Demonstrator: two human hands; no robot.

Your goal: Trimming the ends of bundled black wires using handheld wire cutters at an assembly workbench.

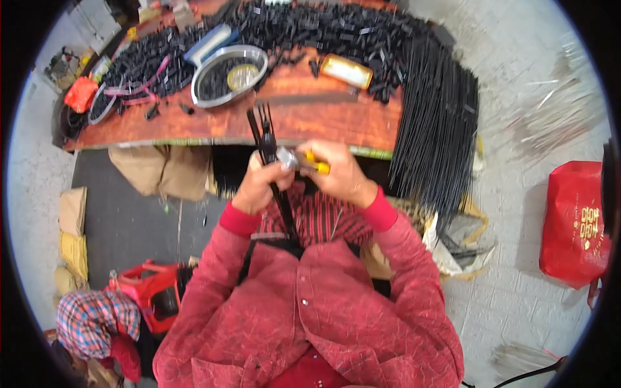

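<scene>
My left hand [261,184] is closed round a bundle of thin black rods [264,132] that looks like a folded umbrella frame. It stands tilted in front of me, its prongs over the table's near edge and its lower end by my lap. In my right hand [339,169] is a pair of pliers [318,166] with yellow handles. The silvery metal at the head of the pliers meets the rods just above my left thumb. That spot is blurred, and what the jaws grip I cannot make out.
A reddish table [310,123] carries heaped black parts [323,29], a metal bowl [200,96] and a yellow-rimmed tray [346,71]. Long black rods [433,116] hang over its right end. A red bag [572,226] stands right; a red stool [145,284] and another person [97,320] are lower left.
</scene>
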